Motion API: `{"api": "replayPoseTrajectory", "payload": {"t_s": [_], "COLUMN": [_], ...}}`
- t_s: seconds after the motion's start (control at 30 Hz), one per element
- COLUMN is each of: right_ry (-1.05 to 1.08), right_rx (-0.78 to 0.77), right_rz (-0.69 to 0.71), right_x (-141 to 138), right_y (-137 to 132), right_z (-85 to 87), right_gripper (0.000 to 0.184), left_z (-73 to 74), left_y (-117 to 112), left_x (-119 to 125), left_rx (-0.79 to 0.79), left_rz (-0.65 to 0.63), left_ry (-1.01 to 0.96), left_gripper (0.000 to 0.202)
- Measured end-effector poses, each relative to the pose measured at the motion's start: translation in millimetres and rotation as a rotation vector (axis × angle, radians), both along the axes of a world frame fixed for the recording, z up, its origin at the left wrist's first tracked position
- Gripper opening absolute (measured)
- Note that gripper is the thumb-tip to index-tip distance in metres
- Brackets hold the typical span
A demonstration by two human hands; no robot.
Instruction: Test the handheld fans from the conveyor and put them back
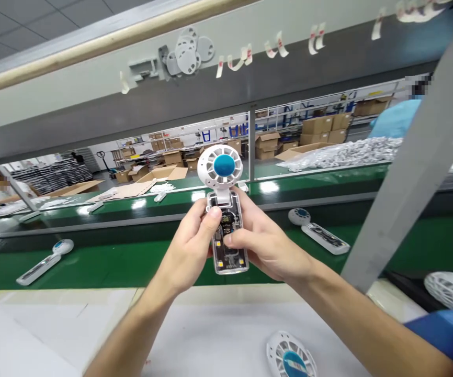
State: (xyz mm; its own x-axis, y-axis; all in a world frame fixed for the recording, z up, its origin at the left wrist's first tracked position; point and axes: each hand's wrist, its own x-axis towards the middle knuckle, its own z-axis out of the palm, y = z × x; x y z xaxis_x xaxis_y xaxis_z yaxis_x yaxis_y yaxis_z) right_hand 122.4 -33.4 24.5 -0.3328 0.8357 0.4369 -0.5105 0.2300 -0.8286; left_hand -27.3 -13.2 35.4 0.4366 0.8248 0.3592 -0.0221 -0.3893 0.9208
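The step in hand looked like a check of the handheld fan (226, 220), raised upright above the desk (226, 335) in front of the green conveyor belt (104, 262). The left hand (193, 243) and right hand (263, 243) each kept a closed grip on its clear handle, thumbs pressing the front. Any next move would call for a steady hold.

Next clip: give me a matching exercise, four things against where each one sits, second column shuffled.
Things:
1. handheld fan
2. fan on the left
3. fan on the right
4. fan head

Places:
A. on the white table, near the lower edge
B. on the green belt, left of the hands
C. held upright by left hand and right hand
D. on the green belt, right of the hands

Pairs: 1-C, 2-B, 3-D, 4-A
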Motion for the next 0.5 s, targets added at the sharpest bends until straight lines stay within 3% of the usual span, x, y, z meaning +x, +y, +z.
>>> {"api": "replayPoseTrajectory", "payload": {"t_s": [0.1, 0.37, 0.5], "right_ry": [0.004, -0.040, -0.081], "right_rx": [0.038, 0.031, 0.053], "right_rz": [-0.014, 0.055, 0.019], "right_x": [-0.8, 5.3, 6.0], "right_y": [-0.4, -3.1, -2.6], "right_z": [-0.7, -0.2, 0.3], "right_gripper": [0.088, 0.097, 0.100], "left_z": [-0.2, -0.2, -0.4], "left_y": [-2.2, -1.9, 0.5], "left_x": [0.0, 1.0, 2.0], "left_rx": [0.050, -0.007, -0.001], "left_rz": [0.002, -0.072, -0.092], "left_ry": [-0.003, -0.049, -0.082], "left_gripper": [0.037, 0.035, 0.033]}}
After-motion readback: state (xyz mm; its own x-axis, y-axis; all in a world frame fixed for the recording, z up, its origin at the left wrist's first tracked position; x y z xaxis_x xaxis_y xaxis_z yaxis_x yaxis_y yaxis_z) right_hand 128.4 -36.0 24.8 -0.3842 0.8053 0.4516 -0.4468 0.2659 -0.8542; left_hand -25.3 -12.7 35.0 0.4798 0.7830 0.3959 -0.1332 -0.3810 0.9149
